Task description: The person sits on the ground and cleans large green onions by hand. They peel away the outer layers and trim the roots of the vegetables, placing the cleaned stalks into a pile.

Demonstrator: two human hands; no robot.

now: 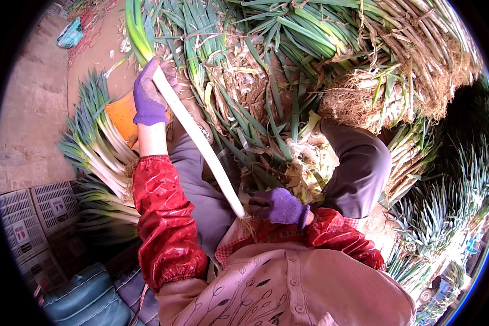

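In a purple glove, my left hand (153, 91) is closed around a long green onion (201, 142), where its white stalk turns to green leaves. The stalk slants down across my lap, its roots near my right hand (279, 205). That hand, also gloved in purple, is curled beside the root end; whether its fingers hold anything is hidden. Peeled green onions (106, 163) lie in a pile left of my forearm, over an orange object (123, 116). Stripped outer leaves and skins (309, 159) are heaped between my legs.
Unpeeled green onions with brown roots (424, 61) are stacked at the upper right, and leafy bundles (452, 203) stand along the right. Plastic crates (55, 208) sit at the left, above blue padded fabric (85, 299). A teal plastic bag (70, 33) lies at the upper left.
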